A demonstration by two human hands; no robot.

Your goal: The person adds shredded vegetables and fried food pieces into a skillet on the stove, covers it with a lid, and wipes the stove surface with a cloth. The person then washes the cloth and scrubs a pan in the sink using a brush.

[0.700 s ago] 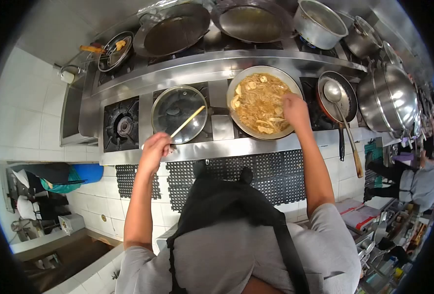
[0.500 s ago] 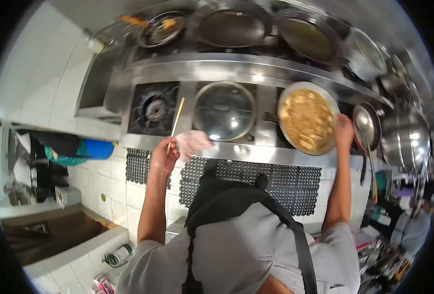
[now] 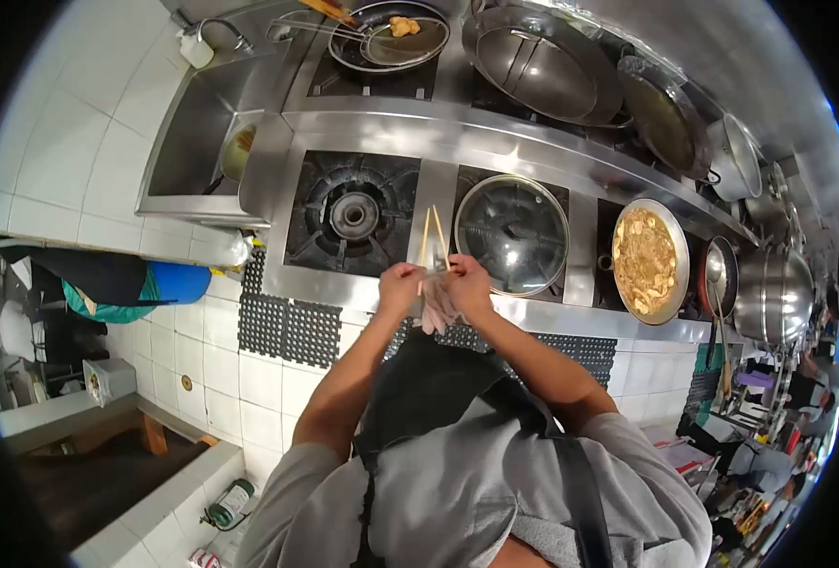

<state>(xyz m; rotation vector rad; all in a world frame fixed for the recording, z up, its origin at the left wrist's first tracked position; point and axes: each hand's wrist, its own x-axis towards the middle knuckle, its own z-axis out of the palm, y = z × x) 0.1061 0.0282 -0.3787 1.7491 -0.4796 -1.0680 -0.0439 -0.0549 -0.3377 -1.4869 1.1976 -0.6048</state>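
In front of my body, over the front edge of the stove, my left hand point(image 3: 401, 288) and my right hand point(image 3: 470, 286) are close together. Each is closed round the lower part of a thin wooden chopstick; the left chopstick point(image 3: 426, 237) and the right chopstick point(image 3: 440, 235) both point up toward the stove. A pale pink cloth point(image 3: 438, 315) hangs between my hands, its upper part hidden by my fingers. To the right, a pan of food in brown sauce point(image 3: 645, 263) sits on the stove, apart from my hands. A glass lid point(image 3: 512, 234) lies nearer my right hand.
A bare burner point(image 3: 353, 216) is just beyond my left hand. A sink point(image 3: 202, 142) stands at left. Several pans, including a large wok point(image 3: 538, 76), line the back row. A small pan with a ladle point(image 3: 718, 275) and a steel pot point(image 3: 777, 295) are at right.
My right hand has left the food pan and come beside my left hand. The chopsticks now stand apart, one at each hand. The view has shifted left.
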